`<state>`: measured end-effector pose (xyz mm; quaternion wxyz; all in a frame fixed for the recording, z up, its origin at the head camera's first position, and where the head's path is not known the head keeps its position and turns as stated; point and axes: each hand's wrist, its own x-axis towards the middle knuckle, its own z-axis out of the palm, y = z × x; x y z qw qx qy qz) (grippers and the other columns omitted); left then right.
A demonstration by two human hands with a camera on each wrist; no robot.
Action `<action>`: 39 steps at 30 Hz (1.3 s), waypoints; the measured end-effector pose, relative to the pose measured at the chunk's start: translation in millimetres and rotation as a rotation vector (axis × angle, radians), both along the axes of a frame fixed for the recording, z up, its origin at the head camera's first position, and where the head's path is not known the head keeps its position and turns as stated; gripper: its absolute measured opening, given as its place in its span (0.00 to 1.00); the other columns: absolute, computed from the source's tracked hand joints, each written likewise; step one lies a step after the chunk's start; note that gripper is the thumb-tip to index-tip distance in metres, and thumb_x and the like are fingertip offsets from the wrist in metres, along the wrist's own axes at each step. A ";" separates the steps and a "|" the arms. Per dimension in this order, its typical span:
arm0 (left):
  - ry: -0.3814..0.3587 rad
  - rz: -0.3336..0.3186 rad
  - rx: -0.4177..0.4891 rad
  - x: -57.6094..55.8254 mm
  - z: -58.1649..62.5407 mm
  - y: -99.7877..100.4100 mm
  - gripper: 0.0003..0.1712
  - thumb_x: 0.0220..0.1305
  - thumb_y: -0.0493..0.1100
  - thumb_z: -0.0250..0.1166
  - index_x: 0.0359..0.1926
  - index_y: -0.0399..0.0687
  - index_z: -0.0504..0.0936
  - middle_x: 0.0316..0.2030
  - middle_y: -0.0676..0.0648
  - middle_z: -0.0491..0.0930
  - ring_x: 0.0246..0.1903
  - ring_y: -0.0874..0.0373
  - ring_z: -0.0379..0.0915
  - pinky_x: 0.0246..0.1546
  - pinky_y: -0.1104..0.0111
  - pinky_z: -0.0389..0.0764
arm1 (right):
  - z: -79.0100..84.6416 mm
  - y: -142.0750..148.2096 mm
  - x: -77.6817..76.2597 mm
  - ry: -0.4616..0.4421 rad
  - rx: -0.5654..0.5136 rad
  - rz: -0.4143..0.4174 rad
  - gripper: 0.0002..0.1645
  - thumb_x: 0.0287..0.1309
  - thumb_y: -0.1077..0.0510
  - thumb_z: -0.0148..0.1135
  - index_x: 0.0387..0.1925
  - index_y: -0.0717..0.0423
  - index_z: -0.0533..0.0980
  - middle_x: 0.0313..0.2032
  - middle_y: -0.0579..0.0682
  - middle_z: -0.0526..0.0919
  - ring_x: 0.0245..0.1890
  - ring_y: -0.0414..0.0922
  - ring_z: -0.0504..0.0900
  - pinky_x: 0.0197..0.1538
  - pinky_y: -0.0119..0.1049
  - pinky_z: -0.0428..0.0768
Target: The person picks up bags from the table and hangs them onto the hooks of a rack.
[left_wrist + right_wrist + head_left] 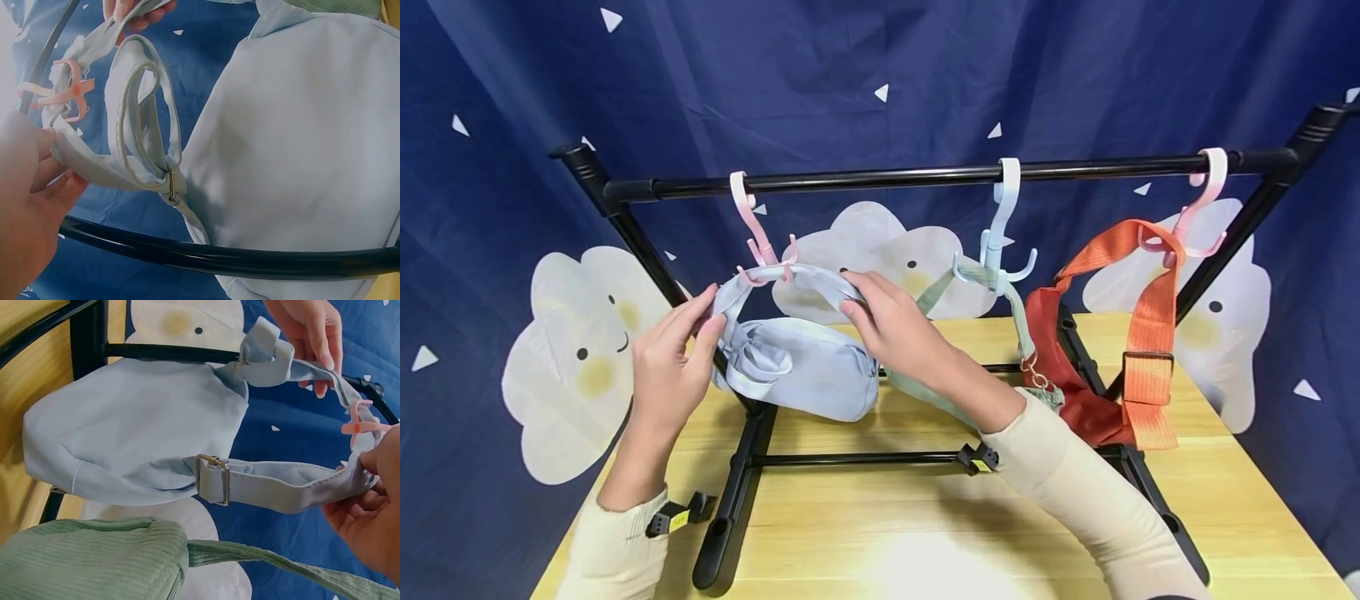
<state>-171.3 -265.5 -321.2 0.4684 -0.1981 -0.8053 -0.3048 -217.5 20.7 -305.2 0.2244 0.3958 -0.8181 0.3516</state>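
A pale blue shoulder bag (pixel 820 371) hangs by its strap (pixel 808 273) from a pink hook (pixel 760 237) on the rack's left side. My left hand (pixel 673 358) pinches the strap left of the hook, thumb and fingers on either side of it. On the other side of the hook, my right hand (pixel 898 325) grips the strap between thumb and fingers. In the left wrist view a folded strap loop (pixel 140 112) dangles by a metal slider. The right wrist view shows a square buckle (pixel 212 479) on the strap's other side.
A black rack (pixel 880 177) stands on the wooden table (pixel 850 525). Right of my right hand, a green corduroy bag (pixel 100 556) hangs from a blue hook (pixel 1000 225). Farther right, a red bag (pixel 1067 367) with an orange strap (pixel 1150 333) hangs from another pink hook (pixel 1202 204).
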 end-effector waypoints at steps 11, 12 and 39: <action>-0.012 -0.015 0.071 2.7 -7.0 1.9 0.24 0.60 0.26 0.72 0.58 0.35 0.84 0.49 0.31 0.88 0.44 0.78 0.77 0.50 0.91 0.72 | -8.2 12.7 4.1 -0.007 0.002 0.000 0.23 0.77 0.58 0.55 0.67 0.65 0.71 0.47 0.57 0.81 0.39 0.46 0.78 0.41 0.36 0.81; -0.014 -0.019 0.071 2.8 -7.4 1.7 0.24 0.61 0.26 0.71 0.59 0.35 0.84 0.49 0.31 0.87 0.45 0.80 0.77 0.51 0.90 0.73 | -8.5 14.1 4.5 -0.017 0.002 0.004 0.23 0.77 0.58 0.56 0.67 0.64 0.71 0.46 0.56 0.81 0.39 0.45 0.79 0.41 0.35 0.82; -0.031 -0.043 0.050 7.5 -19.2 -13.4 0.27 0.59 0.23 0.70 0.61 0.33 0.83 0.51 0.32 0.87 0.50 0.83 0.77 0.59 0.87 0.73 | -20.4 52.1 24.1 0.067 0.037 0.029 0.21 0.73 0.60 0.61 0.63 0.62 0.75 0.49 0.54 0.84 0.44 0.46 0.85 0.51 0.41 0.87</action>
